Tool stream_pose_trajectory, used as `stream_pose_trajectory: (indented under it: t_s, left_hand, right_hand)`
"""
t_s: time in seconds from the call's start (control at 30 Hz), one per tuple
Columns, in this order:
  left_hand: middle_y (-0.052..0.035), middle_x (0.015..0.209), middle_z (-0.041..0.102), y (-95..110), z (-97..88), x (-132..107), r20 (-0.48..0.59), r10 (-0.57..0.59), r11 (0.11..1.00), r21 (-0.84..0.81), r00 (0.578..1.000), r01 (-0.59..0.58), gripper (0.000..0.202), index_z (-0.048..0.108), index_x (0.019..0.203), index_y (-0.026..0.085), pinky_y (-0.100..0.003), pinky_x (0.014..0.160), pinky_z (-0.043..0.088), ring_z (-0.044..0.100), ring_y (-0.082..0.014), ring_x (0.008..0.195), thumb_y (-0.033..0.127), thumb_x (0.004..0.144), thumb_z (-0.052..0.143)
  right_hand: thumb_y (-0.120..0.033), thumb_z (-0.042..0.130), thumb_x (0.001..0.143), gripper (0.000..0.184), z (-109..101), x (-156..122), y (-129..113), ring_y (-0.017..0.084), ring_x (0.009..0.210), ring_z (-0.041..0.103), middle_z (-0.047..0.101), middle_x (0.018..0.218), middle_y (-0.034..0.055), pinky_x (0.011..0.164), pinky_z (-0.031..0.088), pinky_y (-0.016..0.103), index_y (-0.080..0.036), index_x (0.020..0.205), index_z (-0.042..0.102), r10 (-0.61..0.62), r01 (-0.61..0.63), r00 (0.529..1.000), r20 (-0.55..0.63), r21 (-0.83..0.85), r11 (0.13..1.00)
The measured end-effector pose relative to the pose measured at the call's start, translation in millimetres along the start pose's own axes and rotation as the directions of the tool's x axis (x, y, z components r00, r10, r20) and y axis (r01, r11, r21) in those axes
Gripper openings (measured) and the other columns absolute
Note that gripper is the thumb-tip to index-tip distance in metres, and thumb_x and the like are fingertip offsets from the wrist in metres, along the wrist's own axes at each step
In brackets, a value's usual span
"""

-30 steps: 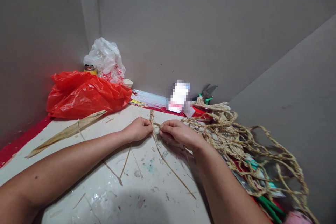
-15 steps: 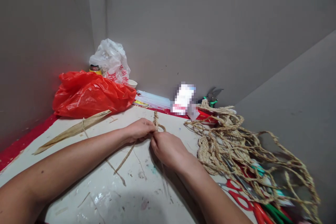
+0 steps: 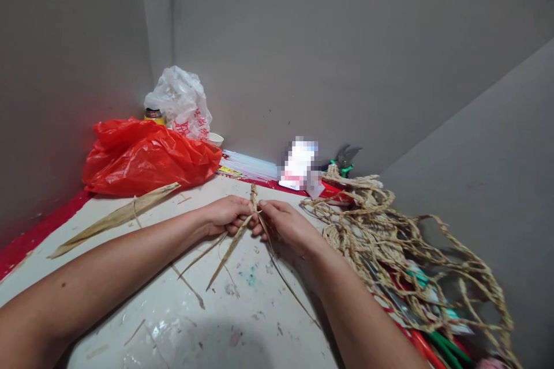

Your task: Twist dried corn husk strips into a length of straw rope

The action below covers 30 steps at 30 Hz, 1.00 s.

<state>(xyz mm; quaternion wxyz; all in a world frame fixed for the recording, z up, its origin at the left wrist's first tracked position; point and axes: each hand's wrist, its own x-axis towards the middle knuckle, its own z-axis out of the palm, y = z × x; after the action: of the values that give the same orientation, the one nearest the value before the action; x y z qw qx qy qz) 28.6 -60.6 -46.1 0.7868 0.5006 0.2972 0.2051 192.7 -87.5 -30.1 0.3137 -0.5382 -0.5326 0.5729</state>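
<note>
Between my two hands a short braid of dry plant fibre [image 3: 254, 191] sticks up, its loose strips [image 3: 229, 252] fanning out toward me. My left hand [image 3: 229, 214] is closed in a pinch on the braid from the left. My right hand [image 3: 285, 223] pinches at the same spot from the right, fingers closed around the strips where they leave the braid. One thin strand [image 3: 294, 282] trails down past my right hand over the white tabletop [image 3: 182, 334]. The exact hold of each fingertip is partly hidden.
A dry husk leaf [image 3: 112, 220] lies left of my forearm. Behind it sit a red plastic bag [image 3: 151, 158] and a white plastic bag [image 3: 179, 98]. Tangled braided cord [image 3: 381, 236] covers the right side, over tools. Pruning shears [image 3: 346, 158] and a blurred bright screen [image 3: 298, 164] stand by the wall.
My right hand has rolled back and drawn slightly right, opening a view of the strips at the braid's base. A wide strip now points toward me. My left hand stays nearly in place.
</note>
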Motion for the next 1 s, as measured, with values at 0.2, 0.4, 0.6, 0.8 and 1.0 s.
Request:
stream_pose_trajectory:
  t_s: [0.2,0.4,0.6,0.8,1.0]
  left_hand:
    - [0.0107,0.048,0.025,0,1.4,-1,-0.078,-0.030,0.998,0.051,0.996,0.034,0.017,0.052,0.072,0.017,-0.020,0.040,0.007,0.014,-0.0032,0.039,0.031,0.070,0.060]
    - [0.0076,0.050,0.037,-2,3.3,0,-0.100,0.076,0.952,0.302,0.992,-0.042,0.019,0.058,0.075,0.014,-0.020,0.040,0.013,0.022,-0.0041,0.040,0.032,0.073,0.054]
    - [0.0076,0.046,0.035,6,3.1,-6,-0.125,0.036,0.918,0.397,0.991,0.017,0.012,0.058,0.070,0.012,-0.019,0.038,0.016,0.025,-0.0039,0.038,0.020,0.071,0.049]
    - [0.0023,0.045,0.048,8,14.7,-12,-0.167,-0.117,0.966,0.210,0.979,0.151,0.011,0.051,0.068,0.014,-0.020,0.036,0.033,0.042,-0.0086,0.033,0.012,0.072,0.041]
    - [0.0034,0.046,0.052,-10,34.2,-12,-0.332,0.053,0.916,0.392,0.942,0.087,0.009,0.048,0.084,0.016,-0.021,0.037,0.041,0.051,-0.0119,0.035,0.017,0.082,0.039]
  right_hand:
    - [-0.043,0.051,0.083,0.033,-3,2,5,0.003,0.035,0.022,0.036,0.046,-0.0070,0.032,0.013,0.016,-0.015,0.064,0.053,0.063,-0.060,0.995,0.082,-0.038,0.997]
    - [-0.041,0.055,0.079,0.030,-9,4,5,0.002,0.033,0.019,0.035,0.042,-0.0082,0.032,0.009,0.017,-0.016,0.062,0.051,0.156,-0.151,0.973,0.173,-0.043,0.988]
    - [-0.029,0.054,0.073,0.023,-3,3,4,0.002,0.030,0.016,0.033,0.034,-0.0088,0.033,0.007,0.020,-0.015,0.055,0.051,0.168,-0.170,0.980,0.102,0.007,0.985]
    - [-0.021,0.051,0.069,0.022,13,2,3,0.003,0.029,0.019,0.034,0.033,-0.0073,0.033,0.007,0.021,-0.015,0.047,0.051,0.093,-0.093,0.995,-0.025,-0.034,0.995]
    - [-0.029,0.053,0.069,0.035,16,1,4,0.002,0.028,0.013,0.025,0.031,-0.0093,0.033,0.005,0.021,-0.020,0.040,0.034,0.123,-0.138,0.989,0.082,0.210,0.968]
